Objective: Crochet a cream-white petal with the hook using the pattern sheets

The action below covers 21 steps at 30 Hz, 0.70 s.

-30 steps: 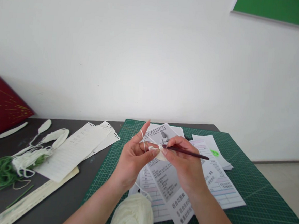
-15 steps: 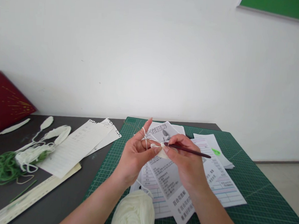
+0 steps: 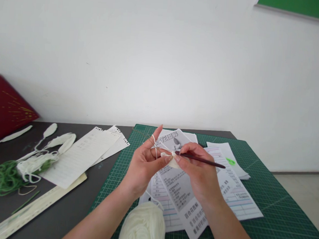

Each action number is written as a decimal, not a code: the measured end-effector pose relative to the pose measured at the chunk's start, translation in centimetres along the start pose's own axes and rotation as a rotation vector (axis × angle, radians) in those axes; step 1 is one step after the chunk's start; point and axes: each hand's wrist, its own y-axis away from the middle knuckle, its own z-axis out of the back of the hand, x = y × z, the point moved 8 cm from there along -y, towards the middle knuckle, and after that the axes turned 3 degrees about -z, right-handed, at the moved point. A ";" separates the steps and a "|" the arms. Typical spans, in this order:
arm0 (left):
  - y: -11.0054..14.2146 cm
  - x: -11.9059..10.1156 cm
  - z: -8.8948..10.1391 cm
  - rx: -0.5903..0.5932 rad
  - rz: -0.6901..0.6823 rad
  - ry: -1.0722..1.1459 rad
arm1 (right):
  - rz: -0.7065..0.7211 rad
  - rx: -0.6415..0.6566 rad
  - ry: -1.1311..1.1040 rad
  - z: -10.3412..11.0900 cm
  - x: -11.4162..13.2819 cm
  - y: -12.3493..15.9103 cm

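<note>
My left hand (image 3: 147,160) pinches a small piece of white crochet work (image 3: 174,163) between thumb and fingers, with white yarn looped round its raised index finger. My right hand (image 3: 197,166) grips a dark reddish-brown crochet hook (image 3: 204,160), whose tip end meets the top edge of the work; the tip itself is hidden by stitches and fingers. The fingertips of both hands nearly touch at the piece. Below my left hand stands a cream-white ball of yarn (image 3: 143,227), with a strand rising from it toward the hands.
Printed sheets (image 3: 181,194) lie on a green cutting mat (image 3: 274,200) under my hands, a bright green clip (image 3: 230,161) on them. Leftward are handwritten pages (image 3: 77,157), a long ruler (image 3: 38,209), green yarn (image 3: 2,179), white crocheted pieces (image 3: 62,142) and a dark red item (image 3: 7,109).
Hardly anything differs. Both hands, the hook and the white work keep almost the same place, and the whole view has shifted very slightly.
</note>
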 end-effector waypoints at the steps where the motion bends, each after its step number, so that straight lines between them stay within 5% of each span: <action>1: 0.0 0.0 0.0 0.003 -0.003 0.001 | 0.004 -0.001 0.001 0.0 0.0 0.0; 21: -0.1 0.1 0.1 0.023 -0.015 0.005 | 0.002 -0.003 0.016 0.1 0.0 -0.1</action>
